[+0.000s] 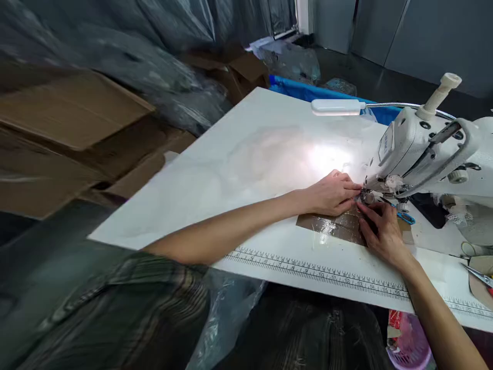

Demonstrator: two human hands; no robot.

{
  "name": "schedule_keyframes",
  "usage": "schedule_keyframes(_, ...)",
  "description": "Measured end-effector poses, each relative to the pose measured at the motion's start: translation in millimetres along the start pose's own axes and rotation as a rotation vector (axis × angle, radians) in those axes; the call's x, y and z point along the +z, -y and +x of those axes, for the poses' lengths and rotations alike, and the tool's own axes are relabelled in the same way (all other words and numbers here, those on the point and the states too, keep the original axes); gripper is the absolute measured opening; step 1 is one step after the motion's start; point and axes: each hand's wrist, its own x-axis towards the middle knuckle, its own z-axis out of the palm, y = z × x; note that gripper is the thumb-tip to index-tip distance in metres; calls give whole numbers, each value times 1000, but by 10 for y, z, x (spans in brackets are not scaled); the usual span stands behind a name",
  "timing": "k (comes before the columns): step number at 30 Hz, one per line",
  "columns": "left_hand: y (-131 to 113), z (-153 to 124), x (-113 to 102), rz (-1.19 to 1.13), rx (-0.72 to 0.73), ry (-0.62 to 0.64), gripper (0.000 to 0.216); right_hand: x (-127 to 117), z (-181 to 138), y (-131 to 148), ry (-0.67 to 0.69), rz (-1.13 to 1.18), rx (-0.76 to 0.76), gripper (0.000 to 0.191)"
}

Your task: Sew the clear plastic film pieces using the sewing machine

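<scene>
A white sewing machine (419, 144) stands on the right of the table, its presser foot (367, 196) low over the work spot. My left hand (334, 194) is just left of the foot, palm down, fingers drawn together and pointing at it. Close in front of the foot, my right hand (381, 228) is bent with thumb and fingertips closed. Whatever lies between the fingertips is too small and covered to make out. Under both hands a shiny brown taped patch (331, 227) covers the tabletop. Blue-handled scissors (406, 218) lie behind my right hand.
A printed ruler strip (319, 271) runs along the front edge of the white table (215, 180). A lamp (337, 107) shines from above. Cardboard boxes (69, 108) and plastic sheeting are at the left. Snips (479, 276) lie far right; a purple basket (412, 344) is below.
</scene>
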Motion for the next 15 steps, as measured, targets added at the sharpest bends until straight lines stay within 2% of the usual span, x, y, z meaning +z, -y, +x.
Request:
schedule_keyframes(7,77,35,41,-125,-20,-56,37,-37,-13,17,18,8,49,36)
schedule_keyframes(15,102,62,56,-21,12,-50,39,0,-24,29,-20,-12,30,36)
